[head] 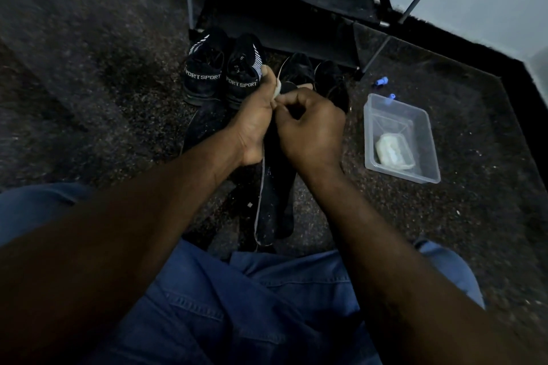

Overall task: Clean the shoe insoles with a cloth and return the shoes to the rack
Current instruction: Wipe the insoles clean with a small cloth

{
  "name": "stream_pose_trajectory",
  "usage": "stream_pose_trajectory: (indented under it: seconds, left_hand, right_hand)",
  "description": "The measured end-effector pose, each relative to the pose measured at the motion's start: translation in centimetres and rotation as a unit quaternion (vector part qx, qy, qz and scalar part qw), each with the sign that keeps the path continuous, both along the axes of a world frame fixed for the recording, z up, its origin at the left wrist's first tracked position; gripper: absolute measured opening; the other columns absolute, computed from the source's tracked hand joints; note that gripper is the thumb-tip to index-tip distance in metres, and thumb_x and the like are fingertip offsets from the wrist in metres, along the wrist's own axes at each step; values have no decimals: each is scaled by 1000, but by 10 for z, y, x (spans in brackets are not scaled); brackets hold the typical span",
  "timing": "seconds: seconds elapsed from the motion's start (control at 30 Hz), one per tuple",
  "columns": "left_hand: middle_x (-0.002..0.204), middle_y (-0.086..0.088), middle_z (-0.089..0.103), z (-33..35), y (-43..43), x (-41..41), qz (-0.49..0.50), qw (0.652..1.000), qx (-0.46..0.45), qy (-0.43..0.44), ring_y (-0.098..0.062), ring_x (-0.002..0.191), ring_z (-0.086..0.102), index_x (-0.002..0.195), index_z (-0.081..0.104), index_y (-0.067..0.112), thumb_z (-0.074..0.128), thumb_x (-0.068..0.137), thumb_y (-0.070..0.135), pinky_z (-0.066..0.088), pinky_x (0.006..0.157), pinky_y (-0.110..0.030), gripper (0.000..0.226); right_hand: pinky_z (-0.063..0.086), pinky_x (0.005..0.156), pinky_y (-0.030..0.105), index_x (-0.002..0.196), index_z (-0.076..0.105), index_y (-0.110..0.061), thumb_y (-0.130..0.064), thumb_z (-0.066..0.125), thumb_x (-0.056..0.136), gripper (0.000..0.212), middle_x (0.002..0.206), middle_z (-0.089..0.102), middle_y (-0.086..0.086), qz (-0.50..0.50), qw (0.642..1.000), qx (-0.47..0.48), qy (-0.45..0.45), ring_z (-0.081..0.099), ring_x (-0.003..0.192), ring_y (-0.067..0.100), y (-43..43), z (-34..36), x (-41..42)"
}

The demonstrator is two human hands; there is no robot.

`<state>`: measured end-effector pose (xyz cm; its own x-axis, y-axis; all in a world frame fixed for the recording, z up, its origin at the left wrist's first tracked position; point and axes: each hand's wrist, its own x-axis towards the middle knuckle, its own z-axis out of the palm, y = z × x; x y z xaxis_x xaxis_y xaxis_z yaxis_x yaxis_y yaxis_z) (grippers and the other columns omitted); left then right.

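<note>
The right hand [308,124] is curled tight, its fingertips pinching a small white cloth [277,92] against the far end of a black insole [275,187]. The left hand [253,118] grips that same end from the other side, thumb lying up along the edge. The insole hangs lengthwise between the person's knees, with its near end low over the carpet [89,83].

The step in hand looks like wiping this insole. Pale specks show on its near half, so that part probably needs the most work. The left hand would do best bracing flat behind wherever the cloth presses, because thin foam is likely to buckle under a rub. Strokes in 1 direction, far end to near end, should carry grit off the tip rather than spread it. Only a small wad of cloth shows, so turning it to a clean face between passes would help.

Just beyond the insole's far end stand 2 pairs of shoes: the SPORT shoes [219,74] to its left and the plain black shoes [314,77] to its right. The rack [284,6] rises behind them. Well to the insole's right sits a clear tub [430,127] holding a pale pad [391,151], with 2 blue caps [380,81] beyond it.
</note>
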<state>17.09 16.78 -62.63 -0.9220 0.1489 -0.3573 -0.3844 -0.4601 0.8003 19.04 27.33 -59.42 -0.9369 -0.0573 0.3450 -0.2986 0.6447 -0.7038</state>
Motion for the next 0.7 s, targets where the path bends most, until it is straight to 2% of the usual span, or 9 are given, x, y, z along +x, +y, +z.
stream_pose_trajectory:
  seconds: [0.03, 0.1, 0.17, 0.23, 0.27, 0.33, 0.47, 0.57, 0.7]
  left_hand:
    - [136, -1, 69, 1, -1, 0, 1, 1000, -4, -3, -14, 115, 71, 154, 48, 22, 28, 86, 88, 61, 87, -36, 96]
    - [135, -7, 69, 3, -1, 1, 0, 1000, -14, -3, -21, 117, 71, 145, 58, 18, 27, 82, 91, 60, 93, -42, 102]
    - [129, -8, 71, 6, 1, 3, 10, 1000, -18, 3, -29, 118, 70, 120, 70, 12, 27, 82, 92, 57, 99, -45, 98]
    - [113, -10, 76, 10, 6, 5, 21, 1000, -8, 0, -28, 105, 75, 100, 75, 12, 22, 90, 86, 63, 85, -38, 91]
    - [113, -12, 77, 10, 6, 4, 16, 1000, -1, -2, -27, 104, 75, 106, 77, 14, 17, 93, 83, 63, 84, -39, 93]
    - [124, -16, 73, 8, 6, 2, 0, 1000, 22, -5, -31, 115, 71, 130, 70, 15, 14, 92, 84, 60, 94, -45, 96]
    - [129, -15, 71, 1, 8, 1, -7, 1000, -3, 2, -31, 119, 69, 142, 61, 24, 20, 91, 85, 58, 95, -45, 90]
    - [153, -7, 54, -6, 8, -1, 3, 999, -22, 31, -24, 136, 57, 154, 45, 36, 30, 84, 90, 51, 107, -45, 90]
    - [134, -10, 69, -1, 6, 1, -5, 999, 12, 39, -27, 125, 65, 133, 67, 22, 25, 90, 86, 51, 106, -48, 88]
  right_hand:
    - [59, 80, 30, 91, 80, -23, -20, 74, 89, 7, 86, 76, -15, 4, 999, -31, -10, 70, 82, 0, -1, 1, 0]
    - [60, 82, 32, 92, 79, -23, -20, 74, 89, 6, 88, 76, -16, 8, 999, -42, 2, 70, 85, 0, 2, 2, -1]
    - [59, 83, 41, 92, 77, -27, -26, 71, 86, 8, 91, 75, -15, 2, 999, 23, 26, 70, 89, 9, 8, -2, -4]
    - [57, 83, 46, 90, 75, -29, -32, 68, 83, 11, 91, 74, -14, -21, 995, 89, 26, 69, 90, 16, 15, -7, -10]
    - [57, 83, 47, 90, 75, -30, -34, 66, 82, 13, 91, 74, -13, -34, 995, 93, 21, 69, 90, 18, 18, -7, -14]
    - [58, 82, 46, 89, 75, -30, -35, 63, 81, 16, 90, 75, -12, -62, 994, 83, 22, 70, 89, 19, 21, -5, -22]
    - [58, 78, 42, 87, 76, -27, -30, 67, 84, 10, 84, 74, -12, -64, 997, 44, 29, 69, 83, 15, 17, 4, -24]
    - [58, 78, 42, 88, 76, -25, -27, 70, 84, 8, 84, 74, -13, -11, 999, 36, 38, 69, 81, 12, 8, 4, -16]
    - [55, 81, 47, 92, 72, -29, -34, 62, 83, 15, 88, 71, -10, -41, 992, 101, 63, 66, 87, 21, 16, 2, -23]
